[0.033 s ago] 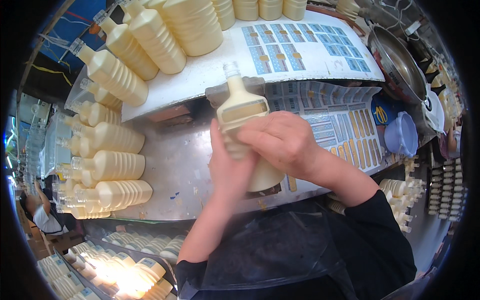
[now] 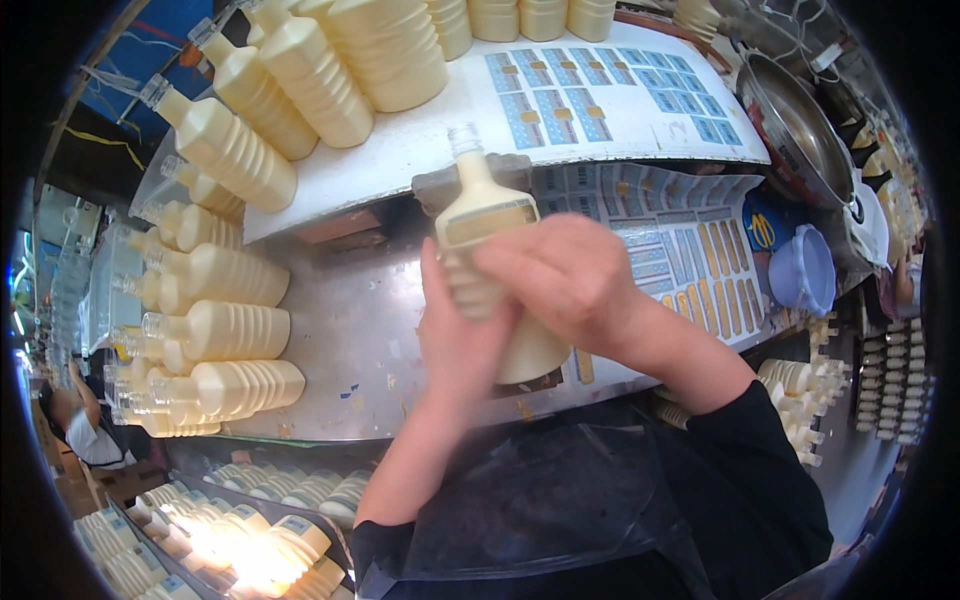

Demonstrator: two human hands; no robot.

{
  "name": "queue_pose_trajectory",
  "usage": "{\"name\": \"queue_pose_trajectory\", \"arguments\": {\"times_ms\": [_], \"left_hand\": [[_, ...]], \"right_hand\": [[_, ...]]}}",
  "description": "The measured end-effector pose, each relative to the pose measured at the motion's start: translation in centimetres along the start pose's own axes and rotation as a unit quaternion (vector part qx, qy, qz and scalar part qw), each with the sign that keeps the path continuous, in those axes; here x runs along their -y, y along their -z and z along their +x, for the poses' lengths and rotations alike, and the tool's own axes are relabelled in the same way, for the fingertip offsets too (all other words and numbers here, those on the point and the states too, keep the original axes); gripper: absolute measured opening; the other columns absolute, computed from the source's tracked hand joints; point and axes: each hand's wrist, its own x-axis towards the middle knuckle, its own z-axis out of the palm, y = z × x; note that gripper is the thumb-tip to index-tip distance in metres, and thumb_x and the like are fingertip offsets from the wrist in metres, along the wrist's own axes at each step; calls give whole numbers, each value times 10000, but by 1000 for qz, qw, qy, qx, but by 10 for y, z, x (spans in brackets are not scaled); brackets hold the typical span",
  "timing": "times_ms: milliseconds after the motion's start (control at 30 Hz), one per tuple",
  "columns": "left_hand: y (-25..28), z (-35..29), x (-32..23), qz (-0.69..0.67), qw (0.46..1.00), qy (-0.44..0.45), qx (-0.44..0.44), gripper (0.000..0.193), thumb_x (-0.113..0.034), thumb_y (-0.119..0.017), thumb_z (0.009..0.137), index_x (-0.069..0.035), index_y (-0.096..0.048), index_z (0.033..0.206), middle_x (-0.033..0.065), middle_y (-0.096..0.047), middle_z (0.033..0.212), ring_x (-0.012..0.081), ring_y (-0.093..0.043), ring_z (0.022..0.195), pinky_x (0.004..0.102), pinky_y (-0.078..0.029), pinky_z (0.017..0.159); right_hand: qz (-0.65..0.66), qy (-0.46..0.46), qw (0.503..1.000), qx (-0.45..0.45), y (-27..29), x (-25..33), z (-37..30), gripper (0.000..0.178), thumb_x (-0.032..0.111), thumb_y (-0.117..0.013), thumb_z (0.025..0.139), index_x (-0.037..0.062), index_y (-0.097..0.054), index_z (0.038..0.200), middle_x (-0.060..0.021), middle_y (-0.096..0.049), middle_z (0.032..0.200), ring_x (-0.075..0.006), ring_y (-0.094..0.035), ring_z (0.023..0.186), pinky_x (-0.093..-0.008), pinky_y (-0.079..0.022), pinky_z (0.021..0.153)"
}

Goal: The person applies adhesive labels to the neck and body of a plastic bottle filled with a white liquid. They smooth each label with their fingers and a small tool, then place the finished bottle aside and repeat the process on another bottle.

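Note:
A cream-coloured plastic bottle (image 2: 478, 192) with a clear threaded neck lies in front of me, neck pointing away, its shoulder against a grey block (image 2: 432, 184). Across its upper front runs a gold label (image 2: 490, 224) with a dark top edge. My left hand (image 2: 458, 325) is closed around the bottle's left side, thumb along its edge. Just below the gold label, my right hand (image 2: 572, 268) has its fingers bent together in a pinch at the bottle's front. Whatever those fingertips may hold is hidden.
Cream bottles (image 2: 240, 332) stand in rows on the left, more on the white raised board (image 2: 400, 135). Sticker sheets (image 2: 690, 262) lie at right, near a lilac bucket (image 2: 803, 270) and a metal pan (image 2: 795, 125). Crated bottles (image 2: 295, 540) sit lower left. Another person (image 2: 85, 425) is far left.
My right hand has shifted very slightly up over the bottle's front. The bottle and my left hand look the same.

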Motion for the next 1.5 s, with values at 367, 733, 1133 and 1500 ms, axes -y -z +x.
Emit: {"name": "queue_pose_trajectory", "arguments": {"times_ms": [367, 733, 1133, 1500], "left_hand": [[-1, -2, 20, 179, 978, -104, -24, 978, -302, -771, 893, -22, -170, 1611, 212, -633, 1359, 381, -637, 1226, 432, -495, 1011], [2, 24, -3, -44, 999, -22, -12, 629, -247, -558, 1044, 9, -291, 1553, 154, -610, 1286, 190, -577, 1163, 334, -449, 1026], [-2, 54, -6, -225, 972, 57, 44, 398, -314, -340, 1145, -30, -500, 1374, 114, -619, 1259, 184, -610, 1130, 360, -496, 1013], [4, 37, 1, -121, 992, -15, -17, 478, -264, -375, 1114, 1, -431, 1508, 165, -529, 1425, 256, -535, 1295, 385, -426, 1106]], "right_hand": [[-131, 31, 979, 153, -37, 31, 37, 96, 102, -683, 745, 75, -664, 835, -44, -563, 752, -212, -617, 736, -358, -474, 665], [214, -343, 912, -72, -19, -25, 48, 323, 37, -564, 933, -7, -542, 1252, -219, -660, 1156, -400, -655, 1098, -414, -520, 957], [154, -354, 916, -104, -46, -65, -32, 402, 86, -541, 1023, 15, -461, 1410, -164, -586, 1332, -291, -583, 1221, -383, -446, 1063], [202, -365, 904, -98, -30, -47, -23, 463, 15, -597, 949, 36, -466, 1393, -178, -602, 1309, -311, -600, 1212, -395, -469, 1043]]}}
